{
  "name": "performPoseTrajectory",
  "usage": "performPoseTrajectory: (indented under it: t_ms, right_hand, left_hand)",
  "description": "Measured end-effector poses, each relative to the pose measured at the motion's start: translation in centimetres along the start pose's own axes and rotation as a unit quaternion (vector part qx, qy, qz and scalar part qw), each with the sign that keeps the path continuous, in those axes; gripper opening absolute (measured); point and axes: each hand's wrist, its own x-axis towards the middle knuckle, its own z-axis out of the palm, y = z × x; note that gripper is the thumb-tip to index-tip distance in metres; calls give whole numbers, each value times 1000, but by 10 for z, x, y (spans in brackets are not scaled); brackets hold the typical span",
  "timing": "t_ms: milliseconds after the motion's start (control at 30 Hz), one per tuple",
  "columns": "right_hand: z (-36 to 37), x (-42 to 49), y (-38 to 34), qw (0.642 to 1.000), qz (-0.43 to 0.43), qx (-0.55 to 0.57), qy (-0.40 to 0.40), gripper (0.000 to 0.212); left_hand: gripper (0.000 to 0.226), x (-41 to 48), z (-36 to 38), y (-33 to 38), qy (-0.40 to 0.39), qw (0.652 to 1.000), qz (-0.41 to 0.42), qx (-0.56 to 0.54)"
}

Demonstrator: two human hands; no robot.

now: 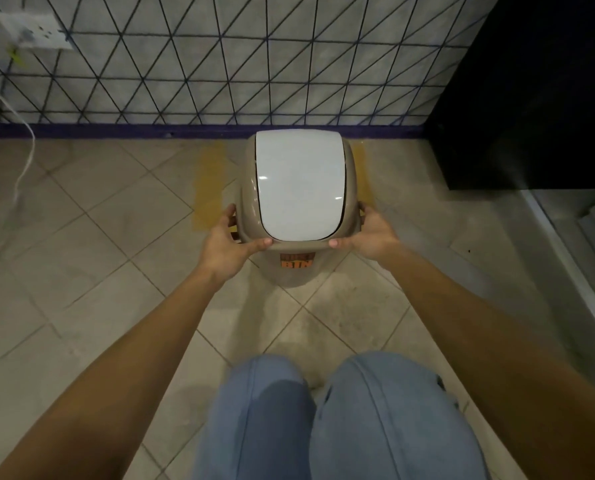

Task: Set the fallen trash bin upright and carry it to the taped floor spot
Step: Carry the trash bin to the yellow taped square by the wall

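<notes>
step: placing | your left hand (224,245) and right hand (370,235) grip the upright taupe plastic bin with white swing lid (297,188) between yellow floor tape strips (208,181) by the wall edge | next: probably just set down, let go

Heads up, the trash bin (297,188) covers most of the yellow tape (208,181) on the floor, so you can't tell if its base sits inside the mark. Your fingers on the left hand (225,242) and right hand (368,237) wrap out of sight behind the rim. The orange label (296,261) is half tucked under the lid edge, only "BIN" reads. Wall socket (34,31) is blurry.
</notes>
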Motion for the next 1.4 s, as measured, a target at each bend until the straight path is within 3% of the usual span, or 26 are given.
performPoseTrajectory:
  t_ms: [433,967,1167,1400]
  right_hand:
    - [-12,47,-11,1000,-11,-2,-6,110]
    - [-5,59,-18,999,-30,-15,-6,104]
    - [-3,70,-24,999,-42,6,16,98]
    - [-9,94,-35,1000,-31,-4,-1,104]
  left_hand:
    - [97,43,-1,16,2,1000,24,-16]
    - [96,53,-4,17,4,999,36,-20]
    - [82,64,1,19,23,997,69,-17]
    - [83,85,-1,23,39,997,59,1]
